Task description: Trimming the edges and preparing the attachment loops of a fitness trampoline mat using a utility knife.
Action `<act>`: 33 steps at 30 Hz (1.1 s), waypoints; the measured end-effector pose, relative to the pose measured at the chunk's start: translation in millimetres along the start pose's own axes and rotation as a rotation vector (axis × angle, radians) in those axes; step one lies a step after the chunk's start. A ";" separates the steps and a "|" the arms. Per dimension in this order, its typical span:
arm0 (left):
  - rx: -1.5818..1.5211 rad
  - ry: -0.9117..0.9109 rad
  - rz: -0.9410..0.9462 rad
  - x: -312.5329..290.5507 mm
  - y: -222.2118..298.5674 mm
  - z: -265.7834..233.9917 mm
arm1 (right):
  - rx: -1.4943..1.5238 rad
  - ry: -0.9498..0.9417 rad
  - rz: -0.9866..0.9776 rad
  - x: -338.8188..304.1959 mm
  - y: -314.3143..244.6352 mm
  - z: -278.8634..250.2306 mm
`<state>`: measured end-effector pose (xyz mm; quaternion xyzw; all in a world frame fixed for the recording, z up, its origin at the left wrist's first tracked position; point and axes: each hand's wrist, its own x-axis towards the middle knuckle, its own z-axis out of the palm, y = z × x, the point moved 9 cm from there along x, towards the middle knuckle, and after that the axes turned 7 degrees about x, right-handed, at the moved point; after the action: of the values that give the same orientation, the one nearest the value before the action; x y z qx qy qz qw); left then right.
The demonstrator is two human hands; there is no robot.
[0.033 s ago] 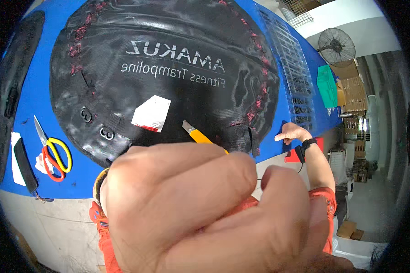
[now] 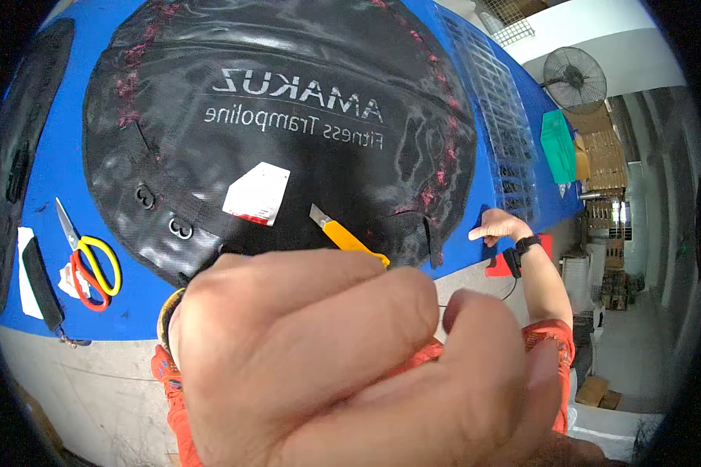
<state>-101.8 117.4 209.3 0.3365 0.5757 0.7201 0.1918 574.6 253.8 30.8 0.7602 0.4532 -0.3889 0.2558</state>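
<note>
My left hand (image 2: 327, 342) looms large and close in the foreground, its fingers curled together; whatever they may hold is hidden. Behind it, a round black mesh trampoline mat (image 2: 288, 163) with mirrored white print and pink stitching lies on the blue table (image 2: 132, 315). On the mat are a white card-like piece (image 2: 258, 191) with a red edge and a yellow box cutter (image 2: 343, 235), blade exposed. At the table's right front edge rests my right hand (image 2: 500, 226), thumb stretched out and nothing visible in it. A dark watch is on that wrist.
Scissors (image 2: 93, 268) with red and yellow handles lie at left, beside a black strip (image 2: 42, 284) on white paper. Black fabric (image 2: 19, 163) runs along the left side. Clear plastic trays (image 2: 494, 109) and a green bin (image 2: 558, 146) stand at right, before a fan (image 2: 575, 80).
My left hand sits slightly lower in view, and more of the box cutter's yellow handle shows. My right hand stays at the table edge.
</note>
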 end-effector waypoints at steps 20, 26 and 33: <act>0.060 -0.705 0.783 -60.9 108.6 80.1 | 0.053 0.022 -0.020 1.0 -0.5 -0.2; 0.047 -0.925 0.930 -41.0 115.2 75.3 | 0.060 -0.021 0.007 8.0 11.7 3.5; -0.091 -1.145 0.879 -54.8 84.5 77.2 | 0.093 -0.001 -0.017 7.6 6.9 2.2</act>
<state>0.4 112.8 284.3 0.8531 0.1660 0.4645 0.1699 582.1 252.7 23.5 0.7673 0.4408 -0.4122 0.2171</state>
